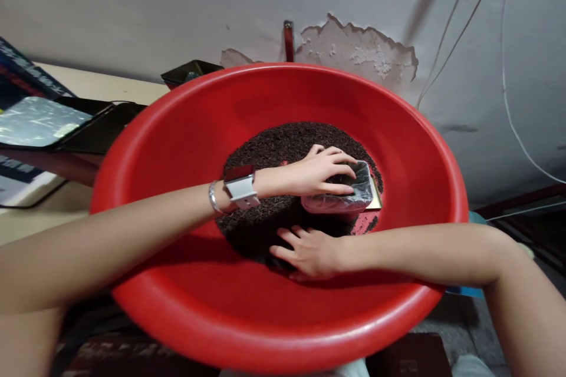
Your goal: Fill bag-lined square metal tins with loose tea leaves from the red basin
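A wide red plastic basin (168,129) holds a layer of dark, loose bits that look like tea leaves (265,150). Among them, right of the middle, stands a small box lined with clear plastic film (365,179). Across the top of this box lies my left hand (329,171), fingers spread; what is under the palm is hidden. Nearer to me, my right hand (312,252) reaches down to the dark leaves with its fingers apart, the tips partly lost in shadow. A flat yellowish piece (375,195) shows beside the box's right side.
Dark folded packages (97,126) and a printed dark box (26,73) lie on the pale tabletop (106,81) at left. Behind the basin rises a wall with peeling paint (362,50). Thin cords (455,17) hang at the right.
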The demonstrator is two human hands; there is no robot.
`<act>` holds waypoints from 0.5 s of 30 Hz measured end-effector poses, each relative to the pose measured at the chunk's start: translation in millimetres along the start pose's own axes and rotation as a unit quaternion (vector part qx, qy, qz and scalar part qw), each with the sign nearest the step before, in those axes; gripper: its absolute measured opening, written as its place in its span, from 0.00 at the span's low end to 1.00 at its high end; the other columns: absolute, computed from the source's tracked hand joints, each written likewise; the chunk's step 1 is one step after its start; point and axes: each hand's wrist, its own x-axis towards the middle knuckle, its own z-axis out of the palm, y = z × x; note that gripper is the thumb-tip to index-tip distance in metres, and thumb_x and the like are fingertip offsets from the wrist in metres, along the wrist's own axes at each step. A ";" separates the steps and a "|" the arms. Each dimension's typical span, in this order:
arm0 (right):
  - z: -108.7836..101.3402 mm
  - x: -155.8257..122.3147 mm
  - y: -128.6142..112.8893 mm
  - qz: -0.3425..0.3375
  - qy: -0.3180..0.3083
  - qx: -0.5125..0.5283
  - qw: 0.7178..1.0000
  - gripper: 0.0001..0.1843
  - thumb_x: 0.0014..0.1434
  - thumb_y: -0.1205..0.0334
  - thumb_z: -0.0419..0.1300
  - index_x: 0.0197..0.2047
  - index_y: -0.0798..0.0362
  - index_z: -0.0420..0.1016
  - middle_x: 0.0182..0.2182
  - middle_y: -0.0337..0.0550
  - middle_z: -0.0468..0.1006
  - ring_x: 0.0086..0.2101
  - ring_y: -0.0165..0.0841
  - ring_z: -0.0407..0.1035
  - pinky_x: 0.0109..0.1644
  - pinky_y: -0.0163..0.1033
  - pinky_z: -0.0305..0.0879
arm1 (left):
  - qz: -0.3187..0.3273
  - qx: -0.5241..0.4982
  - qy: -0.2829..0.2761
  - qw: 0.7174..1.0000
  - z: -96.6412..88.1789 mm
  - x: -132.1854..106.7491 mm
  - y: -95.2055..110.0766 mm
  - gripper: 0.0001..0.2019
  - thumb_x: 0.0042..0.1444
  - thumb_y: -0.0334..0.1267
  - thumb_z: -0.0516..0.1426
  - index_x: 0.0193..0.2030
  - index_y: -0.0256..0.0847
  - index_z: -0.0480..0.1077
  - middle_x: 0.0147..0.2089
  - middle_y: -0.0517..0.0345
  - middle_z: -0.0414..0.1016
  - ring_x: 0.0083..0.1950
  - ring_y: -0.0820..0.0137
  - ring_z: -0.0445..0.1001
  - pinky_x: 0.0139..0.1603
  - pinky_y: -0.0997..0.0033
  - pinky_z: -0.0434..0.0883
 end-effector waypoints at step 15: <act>-6.5 4.7 6.9 -0.009 0.030 -0.031 0.999 0.26 0.61 0.57 0.54 0.60 0.58 0.61 0.60 0.61 0.60 0.54 0.48 0.64 0.51 0.51 0.67 | -0.264 0.054 0.025 0.963 -17.1 -5.1 -45.5 0.16 0.51 0.26 0.49 0.40 0.33 0.77 0.36 0.49 0.78 0.37 0.68 0.74 0.42 0.71 0.68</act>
